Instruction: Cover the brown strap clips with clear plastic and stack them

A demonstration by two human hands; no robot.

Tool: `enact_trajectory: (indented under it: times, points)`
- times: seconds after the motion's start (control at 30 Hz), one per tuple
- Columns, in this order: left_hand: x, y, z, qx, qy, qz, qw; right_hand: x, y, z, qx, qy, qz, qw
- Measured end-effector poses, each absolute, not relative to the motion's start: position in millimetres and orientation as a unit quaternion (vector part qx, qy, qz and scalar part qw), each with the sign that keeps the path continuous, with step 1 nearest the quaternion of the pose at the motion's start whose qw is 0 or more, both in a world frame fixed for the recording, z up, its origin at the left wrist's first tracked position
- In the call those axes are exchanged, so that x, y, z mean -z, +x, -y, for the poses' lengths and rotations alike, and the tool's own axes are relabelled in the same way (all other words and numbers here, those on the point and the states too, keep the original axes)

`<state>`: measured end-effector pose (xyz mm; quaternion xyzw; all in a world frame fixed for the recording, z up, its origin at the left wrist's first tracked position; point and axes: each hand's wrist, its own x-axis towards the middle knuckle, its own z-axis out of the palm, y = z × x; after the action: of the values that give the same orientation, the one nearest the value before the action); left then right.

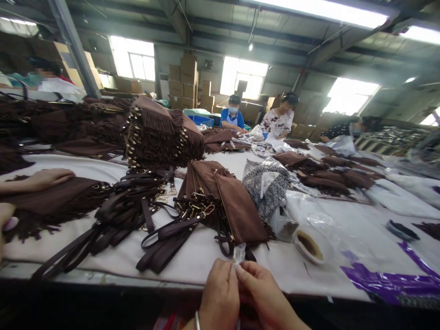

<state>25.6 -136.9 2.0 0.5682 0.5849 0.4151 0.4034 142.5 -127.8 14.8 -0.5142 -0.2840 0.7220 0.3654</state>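
Note:
At the table's front edge, my left hand (222,293) and my right hand (259,288) meet with fingertips pinched together. Between them they hold a small clear plastic piece (239,253), which sticks up above the fingertips. Just beyond lie stacked brown zippered pouches (242,211) with gold clasps. Dark brown straps (172,245) spread over the white cloth to the left of the pouches. What lies beneath my fingers, below the table edge, is hard to make out.
A tape roll (311,245) and purple plastic (388,282) lie at right, a grey knitted item (266,183) behind the pouches. A tall pile of fringed bags (165,133) stands behind. Another person's hand (51,178) rests on a fringed bag at left; several people sit farther back.

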Motion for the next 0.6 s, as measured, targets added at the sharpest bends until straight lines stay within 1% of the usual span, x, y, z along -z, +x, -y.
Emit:
enact_trajectory:
  times: [0.1,0.17,0.23,0.3,0.37,0.47,0.6]
  points:
    - [-0.8,20.0,139.2,-0.395,0.613,-0.562,0.389,-17.6,145.9,127.9,-0.749,-0.5,0.221,0.374]
    - [-0.2,14.0,137.3,-0.409,0.56,-0.584,0.423,-16.2,150.7,128.3,-0.753,-0.499,0.196,0.382]
    - [-0.6,8.5,133.2,-0.428,0.469,-0.604,0.481,-13.9,155.0,129.0,-0.768,-0.476,0.174,0.392]
    - [-2.8,4.7,128.4,-0.438,0.394,-0.602,0.539,-12.0,157.5,129.5,-0.789,-0.445,0.159,0.393]
    - [-6.1,3.4,124.4,-0.44,0.353,-0.592,0.576,-11.4,158.2,129.8,-0.797,-0.431,0.154,0.394]
    - [-9.1,6.4,121.7,-0.436,0.331,-0.583,0.6,-13.1,157.7,130.8,-0.799,-0.423,0.161,0.396]
    - [-3.8,18.2,125.0,-0.425,0.331,-0.582,0.609,-14.5,157.2,133.1,-0.786,-0.441,0.19,0.389]
